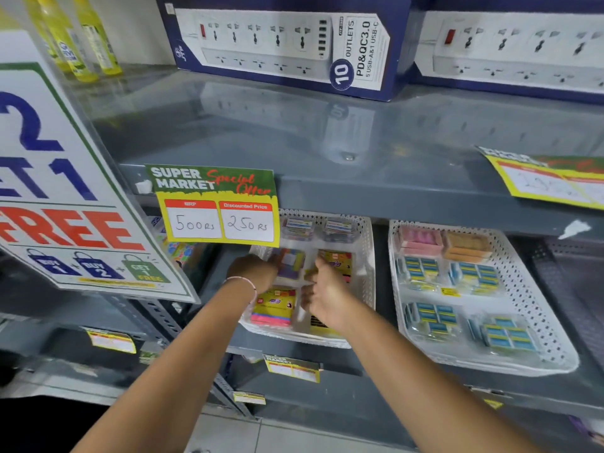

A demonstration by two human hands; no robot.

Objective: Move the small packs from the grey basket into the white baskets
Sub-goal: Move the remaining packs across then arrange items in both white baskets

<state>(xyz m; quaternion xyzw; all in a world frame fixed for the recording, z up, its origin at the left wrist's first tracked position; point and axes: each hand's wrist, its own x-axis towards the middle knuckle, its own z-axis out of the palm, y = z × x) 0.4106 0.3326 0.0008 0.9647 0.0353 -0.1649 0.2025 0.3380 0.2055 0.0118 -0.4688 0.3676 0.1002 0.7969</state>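
ok both hands in the left white basket (366, 256) on the middle shelf (359, 191), under the price card (217, 207). left hand (255, 268) is at the purple-ish pack (291, 263) in the back-left part of the basket, fingers hidden behind the pack so can't tell if i'm pinching it or just nudging it flat. right hand (323, 295) sits over the middle, fingers curled loosely, thumb up by the yellow pack (336, 261) at the back right; looks like it's touching an edge but whether it's actually gripping anything, can't tell from here. another yellow & pink pack (274, 308) lies flat at the front-left, just beside my left wrist. two clear little boxes (317, 228) at the far end. second white basket (539, 322) to the right is already lined w/ blue packs (500, 335) and pink & orange ones at the back. grey basket, prob that dark mesh thing (575, 289) at the far right, mostly out of frame, contents not visible. handling-wise: these look light, thin, plastic-wrapped, so prob slick & a bit floppy, not fragile. best to pinch by the short edges, thumb on top, fingers under, then lay flat so they don't slide over each other. looks like i'm squaring up rows rn, placing step.
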